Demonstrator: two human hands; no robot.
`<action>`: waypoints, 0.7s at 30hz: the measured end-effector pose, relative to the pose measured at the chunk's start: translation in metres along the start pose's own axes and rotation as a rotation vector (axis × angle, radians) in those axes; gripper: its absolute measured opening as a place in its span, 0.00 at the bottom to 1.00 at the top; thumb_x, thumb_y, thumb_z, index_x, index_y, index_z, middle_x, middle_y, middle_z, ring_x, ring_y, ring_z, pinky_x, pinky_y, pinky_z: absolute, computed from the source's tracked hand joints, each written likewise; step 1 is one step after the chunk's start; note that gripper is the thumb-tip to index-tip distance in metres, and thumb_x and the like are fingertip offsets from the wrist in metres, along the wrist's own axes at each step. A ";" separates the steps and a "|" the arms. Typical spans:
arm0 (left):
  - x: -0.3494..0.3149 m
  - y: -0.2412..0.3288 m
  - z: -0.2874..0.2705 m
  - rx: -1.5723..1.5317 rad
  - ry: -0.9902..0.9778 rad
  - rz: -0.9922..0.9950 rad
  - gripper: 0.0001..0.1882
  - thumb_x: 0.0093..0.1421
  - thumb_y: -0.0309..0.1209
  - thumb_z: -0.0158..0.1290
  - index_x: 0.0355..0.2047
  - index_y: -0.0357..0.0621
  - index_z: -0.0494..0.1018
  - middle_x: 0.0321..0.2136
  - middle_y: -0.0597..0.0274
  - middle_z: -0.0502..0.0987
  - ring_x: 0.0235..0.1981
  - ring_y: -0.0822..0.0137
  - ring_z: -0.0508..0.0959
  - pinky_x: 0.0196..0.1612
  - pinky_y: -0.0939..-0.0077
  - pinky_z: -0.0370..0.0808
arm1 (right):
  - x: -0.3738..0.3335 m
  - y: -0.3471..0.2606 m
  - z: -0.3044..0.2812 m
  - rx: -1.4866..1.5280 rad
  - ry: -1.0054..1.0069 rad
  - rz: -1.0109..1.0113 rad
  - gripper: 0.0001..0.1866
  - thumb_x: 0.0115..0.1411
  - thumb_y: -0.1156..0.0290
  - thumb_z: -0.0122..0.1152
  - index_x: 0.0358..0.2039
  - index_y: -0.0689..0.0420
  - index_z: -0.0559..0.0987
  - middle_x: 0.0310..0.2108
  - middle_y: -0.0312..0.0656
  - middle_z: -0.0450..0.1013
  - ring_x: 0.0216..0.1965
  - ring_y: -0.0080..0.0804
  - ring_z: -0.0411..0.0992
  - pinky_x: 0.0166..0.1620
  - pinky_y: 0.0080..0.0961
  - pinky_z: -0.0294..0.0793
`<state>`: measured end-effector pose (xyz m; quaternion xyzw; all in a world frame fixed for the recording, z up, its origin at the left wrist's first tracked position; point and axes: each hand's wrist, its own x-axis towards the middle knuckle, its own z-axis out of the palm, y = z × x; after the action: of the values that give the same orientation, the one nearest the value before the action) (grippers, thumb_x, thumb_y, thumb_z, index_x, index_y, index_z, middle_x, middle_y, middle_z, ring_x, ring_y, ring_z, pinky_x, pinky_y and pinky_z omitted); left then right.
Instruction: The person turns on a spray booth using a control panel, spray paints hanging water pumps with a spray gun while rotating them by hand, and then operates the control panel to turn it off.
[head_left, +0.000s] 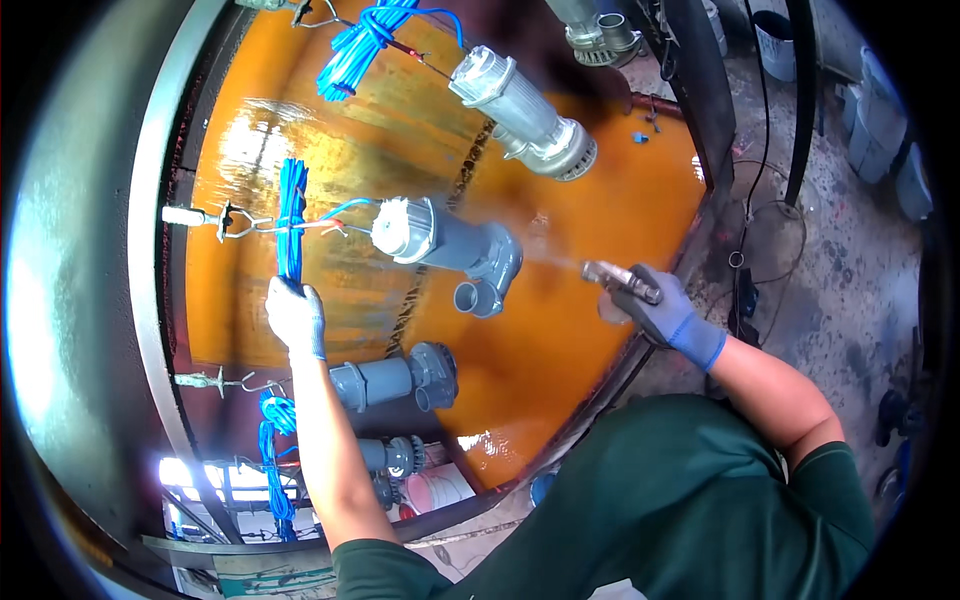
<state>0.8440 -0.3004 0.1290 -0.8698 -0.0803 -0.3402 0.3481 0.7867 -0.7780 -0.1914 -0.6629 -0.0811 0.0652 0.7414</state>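
Observation:
My left hand (297, 320), in a pale glove, is closed round the lower end of a bundle of blue cable (291, 205). The cable runs to a grey submersible pump (455, 243) that hangs from a metal hook (238, 221), its top wrapped in white. My right hand (678, 320), in a grey-blue glove, grips a spray gun (620, 280) pointed left at the pump's lower end. A faint mist spreads between the nozzle and the pump, which stand apart. Part of the gun is hidden by my fingers.
Above hangs a lighter grey pump (525, 112) with its own blue cable bundle (365, 45); below hangs another grey pump (390, 380). Behind them is an orange-coated booth wall (560, 350). A dark hose (800, 110) and buckets (775, 45) are at the right.

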 end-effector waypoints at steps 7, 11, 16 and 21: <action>0.003 -0.006 0.013 -0.049 0.020 -0.011 0.14 0.61 0.33 0.61 0.43 0.41 0.72 0.36 0.45 0.80 0.40 0.42 0.82 0.45 0.46 0.79 | 0.015 0.008 0.002 0.164 -0.088 0.021 0.13 0.68 0.64 0.67 0.38 0.61 0.78 0.31 0.44 0.83 0.33 0.34 0.83 0.40 0.33 0.80; 0.008 -0.012 0.018 -0.181 -0.008 -0.051 0.13 0.59 0.32 0.61 0.41 0.40 0.73 0.36 0.45 0.80 0.41 0.43 0.81 0.46 0.47 0.78 | 0.020 -0.003 -0.008 -0.158 -0.142 -0.018 0.14 0.67 0.60 0.67 0.37 0.59 0.80 0.31 0.45 0.83 0.33 0.40 0.83 0.40 0.35 0.80; 0.013 -0.008 0.021 -0.140 0.017 -0.087 0.12 0.56 0.30 0.62 0.39 0.42 0.74 0.35 0.47 0.80 0.41 0.44 0.80 0.47 0.47 0.76 | 0.028 -0.027 -0.004 -0.298 -0.204 -0.026 0.14 0.66 0.59 0.68 0.38 0.57 0.81 0.31 0.50 0.80 0.35 0.51 0.82 0.39 0.43 0.78; 0.024 -0.014 0.036 -0.199 -0.010 -0.043 0.14 0.55 0.29 0.62 0.41 0.43 0.75 0.38 0.46 0.79 0.43 0.43 0.80 0.49 0.47 0.77 | 0.037 -0.014 0.015 -0.336 -0.129 -0.114 0.16 0.65 0.56 0.69 0.39 0.56 0.77 0.32 0.54 0.78 0.37 0.58 0.79 0.41 0.50 0.76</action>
<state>0.8766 -0.2683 0.1334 -0.8999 -0.0665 -0.3494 0.2522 0.8196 -0.7575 -0.1743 -0.7661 -0.1757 0.0509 0.6161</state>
